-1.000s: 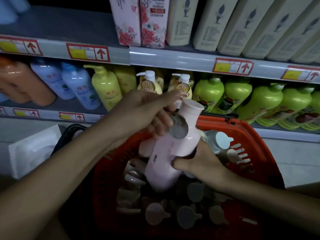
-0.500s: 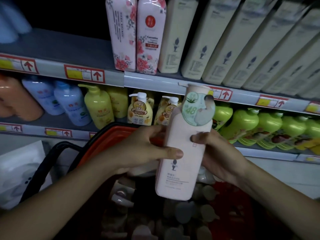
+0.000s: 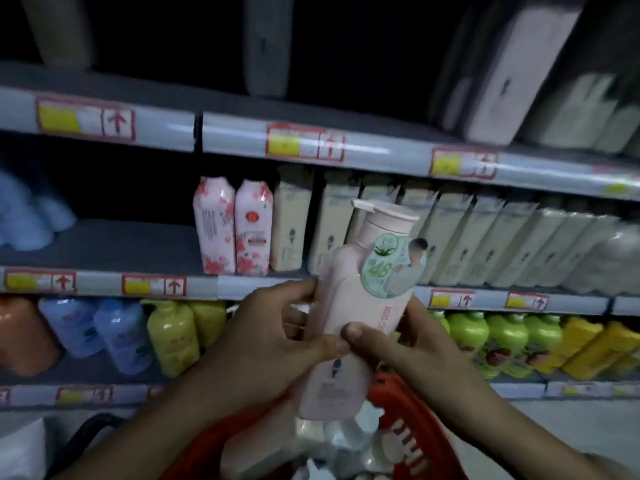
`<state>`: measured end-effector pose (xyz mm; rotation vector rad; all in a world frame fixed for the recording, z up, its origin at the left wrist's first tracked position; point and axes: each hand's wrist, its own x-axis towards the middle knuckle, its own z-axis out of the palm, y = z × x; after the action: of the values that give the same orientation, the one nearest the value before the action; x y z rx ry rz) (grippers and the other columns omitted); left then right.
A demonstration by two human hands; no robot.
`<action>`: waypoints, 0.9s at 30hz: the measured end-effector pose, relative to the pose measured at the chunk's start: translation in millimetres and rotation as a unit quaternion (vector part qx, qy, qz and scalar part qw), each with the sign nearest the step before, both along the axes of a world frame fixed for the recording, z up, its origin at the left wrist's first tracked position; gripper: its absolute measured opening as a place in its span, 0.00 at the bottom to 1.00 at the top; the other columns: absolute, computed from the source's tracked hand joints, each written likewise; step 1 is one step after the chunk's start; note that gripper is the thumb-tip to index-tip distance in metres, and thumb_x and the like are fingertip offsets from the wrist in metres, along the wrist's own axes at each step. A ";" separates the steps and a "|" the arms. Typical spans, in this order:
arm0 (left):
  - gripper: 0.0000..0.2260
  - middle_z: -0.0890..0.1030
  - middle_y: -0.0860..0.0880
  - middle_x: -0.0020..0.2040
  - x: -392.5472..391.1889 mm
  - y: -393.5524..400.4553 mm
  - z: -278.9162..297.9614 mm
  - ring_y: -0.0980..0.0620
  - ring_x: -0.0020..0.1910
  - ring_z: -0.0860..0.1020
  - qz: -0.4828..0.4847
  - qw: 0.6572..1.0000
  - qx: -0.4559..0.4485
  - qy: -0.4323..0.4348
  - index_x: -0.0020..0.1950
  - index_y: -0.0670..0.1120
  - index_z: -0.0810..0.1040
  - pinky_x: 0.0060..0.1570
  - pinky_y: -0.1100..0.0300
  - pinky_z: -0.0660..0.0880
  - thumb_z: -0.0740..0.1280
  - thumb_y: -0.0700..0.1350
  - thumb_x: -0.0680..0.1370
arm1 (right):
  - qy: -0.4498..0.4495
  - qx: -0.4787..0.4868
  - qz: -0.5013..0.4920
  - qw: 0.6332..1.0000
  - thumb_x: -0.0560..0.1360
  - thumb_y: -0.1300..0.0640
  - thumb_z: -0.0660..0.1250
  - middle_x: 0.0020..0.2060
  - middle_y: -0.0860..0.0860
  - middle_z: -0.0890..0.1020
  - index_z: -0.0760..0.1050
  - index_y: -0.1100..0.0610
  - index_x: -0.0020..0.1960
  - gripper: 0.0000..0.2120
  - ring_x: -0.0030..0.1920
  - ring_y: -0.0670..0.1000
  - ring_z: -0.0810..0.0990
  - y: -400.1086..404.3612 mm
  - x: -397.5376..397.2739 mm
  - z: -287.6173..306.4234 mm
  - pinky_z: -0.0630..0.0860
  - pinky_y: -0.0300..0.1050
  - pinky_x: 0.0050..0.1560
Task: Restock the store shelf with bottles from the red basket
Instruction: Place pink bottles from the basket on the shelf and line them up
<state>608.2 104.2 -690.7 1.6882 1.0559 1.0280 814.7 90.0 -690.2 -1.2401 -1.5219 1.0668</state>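
I hold a tall pale pink bottle (image 3: 349, 306) upright in front of the shelves, its pump cap at the top and a round green "48" sticker near its neck. My left hand (image 3: 273, 344) grips its left side and my right hand (image 3: 391, 344) grips its right side, thumbs meeting on the front. Below, the red basket (image 3: 408, 441) holds several more pale bottles (image 3: 332, 441). The middle shelf (image 3: 104, 247) has a bare stretch on its left, beside two pink flowered bottles (image 3: 232, 233) and a row of cream bottles (image 3: 467, 244).
The lower shelf carries orange, blue, yellow and green bottles (image 3: 173, 337). The top shelf holds pale bottles (image 3: 512, 77) at the right. Price tags with red arrows line the shelf rails (image 3: 304, 143). A white bag (image 3: 20, 452) lies at the bottom left.
Both hands lifted the pink bottle out of the basket and raised it upright. My view tilted upward, so another shelf level shows and the basket sinks low in the frame.
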 end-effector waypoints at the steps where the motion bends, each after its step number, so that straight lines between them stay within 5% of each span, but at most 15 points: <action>1: 0.22 0.87 0.58 0.49 5.5 4.2 16.3 0.58 0.47 0.86 0.002 1.000 0.015 -0.002 0.58 0.58 0.81 0.45 0.61 0.83 0.79 0.46 0.66 | -0.015 0.016 -0.010 1.000 0.63 0.38 0.78 0.55 0.40 0.85 0.78 0.37 0.59 0.25 0.53 0.41 0.84 1.5 4.9 18.0 0.81 0.36 0.48; 5: 0.21 0.87 0.59 0.48 31.9 26.6 78.4 0.60 0.48 0.85 -0.002 0.997 0.079 -0.014 0.56 0.58 0.80 0.44 0.66 0.81 0.79 0.39 0.69 | 0.013 0.071 -0.050 0.996 0.61 0.48 0.82 0.46 0.45 0.88 0.81 0.50 0.54 0.24 0.46 0.47 0.87 17.9 21.7 80.3 0.83 0.39 0.42; 8: 0.22 0.85 0.57 0.54 48.5 52.8 126.1 0.61 0.53 0.83 0.009 0.984 0.176 0.012 0.62 0.54 0.79 0.52 0.63 0.81 0.78 0.39 0.71 | 0.023 0.162 -0.090 0.982 0.66 0.57 0.81 0.42 0.44 0.88 0.82 0.53 0.52 0.16 0.43 0.43 0.87 39.5 27.9 119.8 0.79 0.33 0.40; 13: 0.24 0.79 0.55 0.65 66.7 111.6 193.1 0.62 0.63 0.76 0.056 0.944 0.318 0.061 0.69 0.52 0.75 0.65 0.66 0.72 0.75 0.43 0.74 | -0.069 0.309 -0.160 0.935 0.69 0.50 0.79 0.48 0.44 0.83 0.79 0.47 0.55 0.16 0.49 0.38 0.81 94.3 33.6 184.2 0.75 0.28 0.45; 18: 0.23 0.81 0.49 0.62 81.6 179.2 214.5 0.53 0.62 0.79 0.110 0.939 0.324 0.038 0.68 0.46 0.75 0.65 0.50 0.75 0.75 0.39 0.73 | -0.142 0.366 -0.164 0.905 0.69 0.48 0.78 0.47 0.43 0.76 0.76 0.47 0.58 0.19 0.47 0.34 0.75 162.2 43.7 220.5 0.71 0.26 0.45; 21: 0.24 0.80 0.51 0.62 87.4 215.5 214.4 0.54 0.62 0.78 0.116 0.944 0.303 0.058 0.68 0.49 0.75 0.59 0.62 0.75 0.75 0.39 0.74 | -0.168 0.334 -0.175 0.911 0.68 0.46 0.78 0.48 0.45 0.75 0.77 0.48 0.59 0.22 0.50 0.42 0.77 200.9 50.7 222.9 0.71 0.30 0.48; 23: 0.24 0.80 0.52 0.62 93.3 235.4 213.1 0.55 0.62 0.78 0.097 0.956 0.271 0.062 0.69 0.50 0.74 0.56 0.70 0.74 0.74 0.38 0.74 | -0.163 0.302 -0.187 0.920 0.68 0.46 0.78 0.52 0.49 0.77 0.77 0.50 0.61 0.24 0.54 0.50 0.79 222.0 52.7 219.2 0.76 0.42 0.53; 27: 0.19 0.83 0.48 0.58 112.2 263.5 210.8 0.50 0.56 0.82 0.130 0.967 0.219 0.028 0.63 0.46 0.76 0.58 0.51 0.80 0.75 0.40 0.74 | -0.090 0.284 -0.223 0.928 0.68 0.49 0.79 0.54 0.51 0.83 0.78 0.54 0.60 0.24 0.55 0.50 0.82 247.6 57.6 215.5 0.80 0.50 0.57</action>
<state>720.4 367.7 -480.0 1.9693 1.1701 1.4760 872.3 337.5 -474.8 -1.1956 -1.4395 0.1903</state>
